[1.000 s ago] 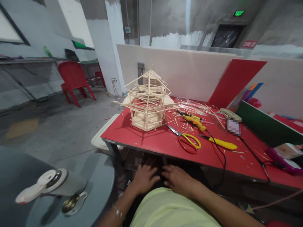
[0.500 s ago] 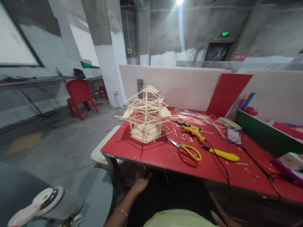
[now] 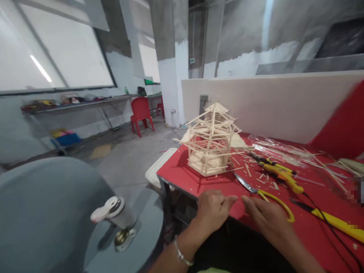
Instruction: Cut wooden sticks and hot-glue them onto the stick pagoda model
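My left hand point(image 3: 213, 208), with a bracelet at its wrist, is over the table's front edge. Its fingers are curled in and its thumb points right; I see nothing held. Opposite it, a small gap away, my right hand point(image 3: 265, 216) has its fingers stretched out, with nothing visible in them. It partly covers the scissors point(image 3: 247, 185), which have a yellow handle. Just beyond my hands stands a pagoda-like model of thin wooden sticks point(image 3: 210, 148), upright on the red table point(image 3: 178, 176).
Right of the model lie a yellow glue gun point(image 3: 281, 176), a yellow-handled knife point(image 3: 338, 223), loose sticks and plastic wrapping point(image 3: 273, 151). At left, a grey stool point(image 3: 148, 227) bears a lidded cup point(image 3: 122, 214). A red chair point(image 3: 140, 110) stands farther back.
My view has swung left. Both hands have risen from below the table to its front edge and come close together; the left one has curled its fingers.
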Demonstrator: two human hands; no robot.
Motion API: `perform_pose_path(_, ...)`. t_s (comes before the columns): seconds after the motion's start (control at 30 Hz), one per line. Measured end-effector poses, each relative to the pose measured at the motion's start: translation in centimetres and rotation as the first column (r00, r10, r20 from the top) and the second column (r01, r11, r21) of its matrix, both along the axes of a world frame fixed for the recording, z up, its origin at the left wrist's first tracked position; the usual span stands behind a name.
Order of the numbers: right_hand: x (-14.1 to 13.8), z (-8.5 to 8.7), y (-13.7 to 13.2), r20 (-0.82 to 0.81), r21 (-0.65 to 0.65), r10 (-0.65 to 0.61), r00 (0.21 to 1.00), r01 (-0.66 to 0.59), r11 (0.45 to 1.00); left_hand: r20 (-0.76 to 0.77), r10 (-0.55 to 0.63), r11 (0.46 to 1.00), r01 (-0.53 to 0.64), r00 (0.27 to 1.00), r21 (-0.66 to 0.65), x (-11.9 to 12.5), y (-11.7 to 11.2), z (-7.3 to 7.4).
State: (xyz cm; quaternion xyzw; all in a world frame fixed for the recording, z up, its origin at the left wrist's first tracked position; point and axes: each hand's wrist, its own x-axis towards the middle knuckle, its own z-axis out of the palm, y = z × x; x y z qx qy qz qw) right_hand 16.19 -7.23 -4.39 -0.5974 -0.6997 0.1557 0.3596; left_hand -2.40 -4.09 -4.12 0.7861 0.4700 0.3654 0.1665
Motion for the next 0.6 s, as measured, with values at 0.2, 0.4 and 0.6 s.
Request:
perform_pose_path(0.2,-3.4,0.0,5.4,-0.092,0.016,0.152,0.984,-0.151,0.988,0.274,0.241,0.953,-0.281,0.931,0.116,-2.7,3.4,-2.3)
perform_pose_path(0.4,-3.7,-2.1,7.9,-0.081,0.124,0.144,0.986,-0.134,0.983,0.402,0.478,0.839,-0.541,0.781,0.054,-3.8,7.0,-3.3)
perform_pose_path(0.6,-5.2,-4.8,8.9,-0.041,0.25,0.17,0.985,-0.155,0.956,0.415,0.476,0.843,-0.536,0.776,0.035,-3.8,8.9,-4.2)
